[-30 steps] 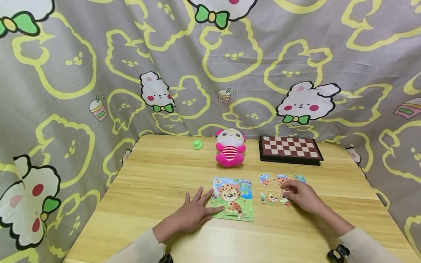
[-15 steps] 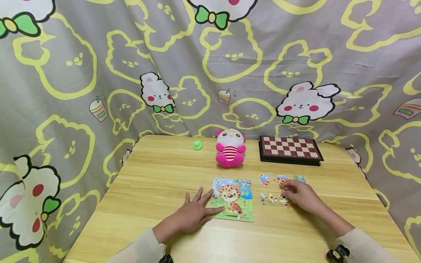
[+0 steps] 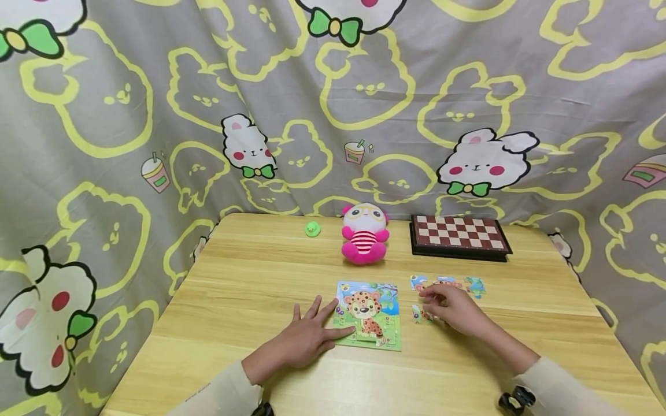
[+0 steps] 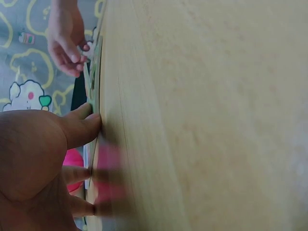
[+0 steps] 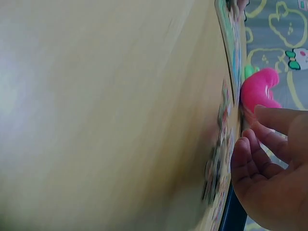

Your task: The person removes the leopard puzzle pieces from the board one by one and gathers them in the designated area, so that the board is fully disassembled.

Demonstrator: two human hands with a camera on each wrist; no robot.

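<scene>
My left hand (image 3: 302, 340) lies with spread fingers at the left edge of a leopard puzzle board (image 3: 392, 329). Its thumb rests on the board's lower part; other fingertips touch the edge and the table beside it. My right hand (image 3: 460, 309) hovers, fingers loosely bent, over loose puzzle pieces to the board's right. No piece shows between its fingers in the right wrist view. Below its fingertips are a lower-row piece (image 3: 417, 314) and an upper-left piece (image 3: 418, 282). An upper-right piece (image 3: 474, 285) lies beyond. The hand hides part of the lower row.
Behind the board sits a pink panda plush (image 3: 364, 237), with a small green toy (image 3: 312, 229) to its left. A checkered board box (image 3: 460, 237) stands at the back right. A patterned curtain (image 3: 312, 86) hangs along the wooden table's far edge.
My right hand has moved left from the right-hand lower piece to above the left lower piece. The upper-right piece is now uncovered. My left hand has stayed in place.
</scene>
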